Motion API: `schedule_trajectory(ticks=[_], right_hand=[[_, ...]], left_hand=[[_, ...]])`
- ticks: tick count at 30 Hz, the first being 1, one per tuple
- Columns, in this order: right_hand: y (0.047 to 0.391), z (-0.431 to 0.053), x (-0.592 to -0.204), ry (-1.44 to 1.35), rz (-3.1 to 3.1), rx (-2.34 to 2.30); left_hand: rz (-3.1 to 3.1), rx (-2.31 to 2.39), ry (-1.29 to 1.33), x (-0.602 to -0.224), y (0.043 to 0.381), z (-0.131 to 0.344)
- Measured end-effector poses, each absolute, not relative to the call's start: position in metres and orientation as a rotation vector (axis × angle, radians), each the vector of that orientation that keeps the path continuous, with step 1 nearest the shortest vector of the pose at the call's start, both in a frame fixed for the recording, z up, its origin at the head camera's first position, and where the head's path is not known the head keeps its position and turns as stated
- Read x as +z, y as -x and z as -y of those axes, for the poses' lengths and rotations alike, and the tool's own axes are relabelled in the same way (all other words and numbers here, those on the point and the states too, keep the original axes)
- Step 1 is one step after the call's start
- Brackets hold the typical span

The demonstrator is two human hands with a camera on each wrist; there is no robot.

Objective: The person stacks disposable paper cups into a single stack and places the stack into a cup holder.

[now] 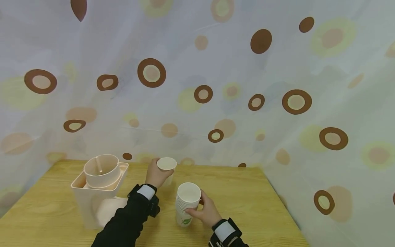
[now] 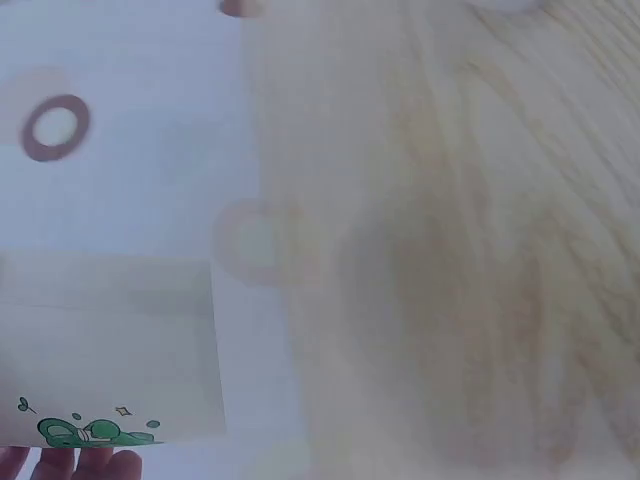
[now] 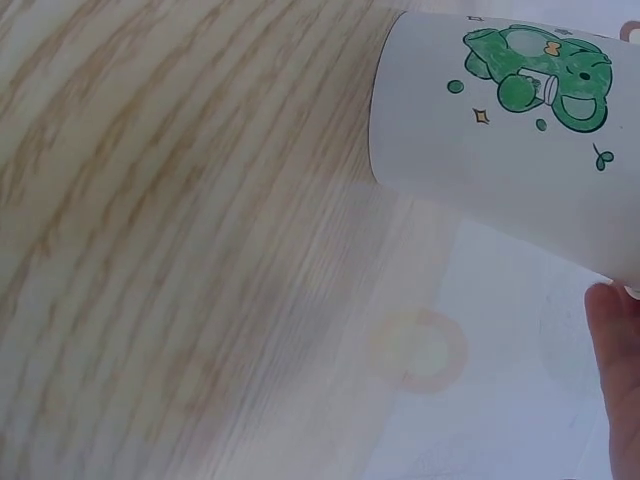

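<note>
My left hand [image 1: 156, 173] grips a white paper cup [image 1: 167, 164] near the back of the wooden table, thumb on its near side. In the left wrist view that cup [image 2: 110, 350] shows a green print, with fingertips [image 2: 90, 465] along its edge. To the right and nearer, my right hand [image 1: 207, 210] holds a tall stack of nested paper cups [image 1: 188, 200] around its upper part. The right wrist view shows the lowest cup [image 3: 510, 140] of the stack, printed with a green bear, and a finger [image 3: 615, 350] against its side.
At the left of the wooden table [image 1: 247, 199] stands a cream square container [image 1: 89, 209] with a round cup-like insert [image 1: 103, 171] in its top. A white rounded object [image 1: 109, 209] sits beside it, partly behind my left sleeve. A patterned curtain [image 1: 185, 113] hangs along the table's back edge.
</note>
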State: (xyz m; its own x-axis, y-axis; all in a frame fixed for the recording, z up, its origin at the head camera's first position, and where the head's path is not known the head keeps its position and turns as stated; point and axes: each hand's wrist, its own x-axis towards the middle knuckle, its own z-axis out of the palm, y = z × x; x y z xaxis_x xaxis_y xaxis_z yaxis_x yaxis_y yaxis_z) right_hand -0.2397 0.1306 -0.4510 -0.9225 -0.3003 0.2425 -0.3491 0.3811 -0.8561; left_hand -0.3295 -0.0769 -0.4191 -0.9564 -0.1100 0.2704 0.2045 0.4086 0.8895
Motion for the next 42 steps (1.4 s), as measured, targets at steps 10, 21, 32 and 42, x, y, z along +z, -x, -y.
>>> schedule_trajectory(ticks=[10, 21, 32, 42], right_hand=[[0.244, -0.128, -0.452, -0.599, 2.565, 1.636], [0.250, -0.123, -0.451, -0.595, 2.562, 1.666], [0.248, -0.120, -0.449, -0.590, 2.555, 1.668], [0.234, -0.115, -0.428, -0.594, 2.564, 1.627]], left_hand=[[2.329, -1.560, 0.192, -0.372, 0.296, 0.070], [2.265, -1.640, 0.393, -0.333, 0.254, 0.056], [2.315, -1.655, 0.462, -0.342, 0.242, 0.047], [2.350, -1.655, 0.512, -0.350, 0.237, 0.044]])
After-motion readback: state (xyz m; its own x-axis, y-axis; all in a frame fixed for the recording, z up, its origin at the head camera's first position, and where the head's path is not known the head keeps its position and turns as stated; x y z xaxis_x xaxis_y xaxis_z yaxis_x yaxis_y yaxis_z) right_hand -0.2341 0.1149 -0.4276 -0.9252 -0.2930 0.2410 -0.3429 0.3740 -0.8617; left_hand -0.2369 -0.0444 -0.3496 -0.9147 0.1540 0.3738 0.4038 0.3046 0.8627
